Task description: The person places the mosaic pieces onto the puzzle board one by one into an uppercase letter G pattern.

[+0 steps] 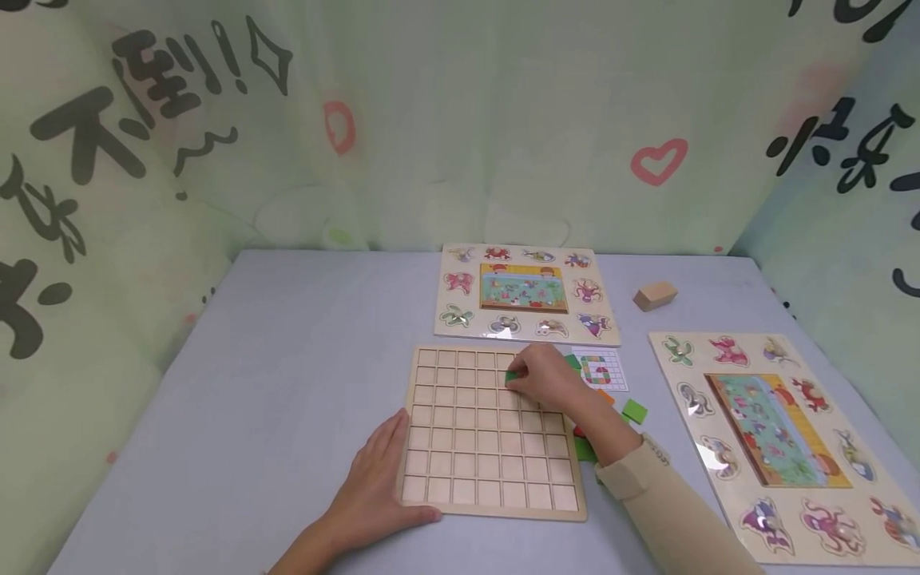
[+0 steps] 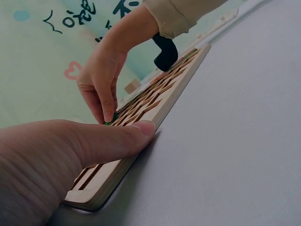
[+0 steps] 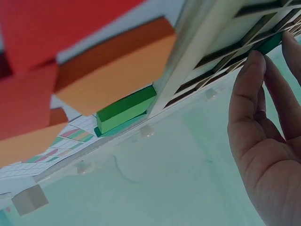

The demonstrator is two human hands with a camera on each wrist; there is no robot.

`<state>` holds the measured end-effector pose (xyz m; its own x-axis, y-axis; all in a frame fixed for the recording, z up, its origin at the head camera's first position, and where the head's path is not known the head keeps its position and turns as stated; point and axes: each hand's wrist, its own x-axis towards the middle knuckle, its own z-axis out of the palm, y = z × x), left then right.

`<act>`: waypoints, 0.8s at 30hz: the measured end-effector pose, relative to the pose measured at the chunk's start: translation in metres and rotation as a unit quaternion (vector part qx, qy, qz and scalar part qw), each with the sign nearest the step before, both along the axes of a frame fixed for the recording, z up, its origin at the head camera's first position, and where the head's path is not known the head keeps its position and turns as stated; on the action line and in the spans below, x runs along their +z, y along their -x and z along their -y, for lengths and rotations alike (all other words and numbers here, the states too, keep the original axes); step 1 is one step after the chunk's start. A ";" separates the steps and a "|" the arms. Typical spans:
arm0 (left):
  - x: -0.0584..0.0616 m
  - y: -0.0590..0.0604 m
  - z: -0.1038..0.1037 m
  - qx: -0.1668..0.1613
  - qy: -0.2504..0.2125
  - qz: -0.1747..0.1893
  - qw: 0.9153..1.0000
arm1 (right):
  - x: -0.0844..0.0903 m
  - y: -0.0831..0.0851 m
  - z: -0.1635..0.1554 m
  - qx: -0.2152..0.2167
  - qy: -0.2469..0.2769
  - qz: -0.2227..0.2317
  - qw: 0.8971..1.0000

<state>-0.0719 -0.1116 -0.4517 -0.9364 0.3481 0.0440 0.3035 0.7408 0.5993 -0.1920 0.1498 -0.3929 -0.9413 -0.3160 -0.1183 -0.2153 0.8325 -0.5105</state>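
Observation:
A square wooden grid board [image 1: 489, 439] lies on the table, divided into many small cells. My left hand [image 1: 374, 487] rests against its near left corner, fingers along the left side and thumb on the near edge; that thumb [image 2: 117, 141] shows large in the left wrist view. Over the board's far right part, my right hand [image 1: 549, 379] pinches a small green tile [image 1: 510, 376] between thumb and fingertips. In the right wrist view the green tile [image 3: 270, 44] sits down at the grid's ridges; whether it lies flat in a cell is hidden.
Green tiles [image 1: 635, 411], an orange tile [image 3: 117, 61] and red tiles [image 3: 28, 94] lie right of the board, beside a printed pattern card [image 1: 604, 370]. Two picture puzzle boards lie behind [image 1: 525, 319] and at right [image 1: 726, 511]. A wooden block [image 1: 656, 296] stands far right.

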 end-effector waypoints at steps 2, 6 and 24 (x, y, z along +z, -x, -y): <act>0.000 0.000 0.000 0.000 0.001 0.000 1.000 | 0.000 0.000 0.000 0.005 0.001 -0.001 1.000; 0.000 0.000 0.000 0.000 0.001 0.002 1.000 | -0.001 0.001 0.002 0.010 0.005 -0.002 1.000; -0.002 0.001 -0.001 -0.001 0.002 -0.001 1.000 | -0.003 0.001 0.007 0.001 0.017 -0.006 1.000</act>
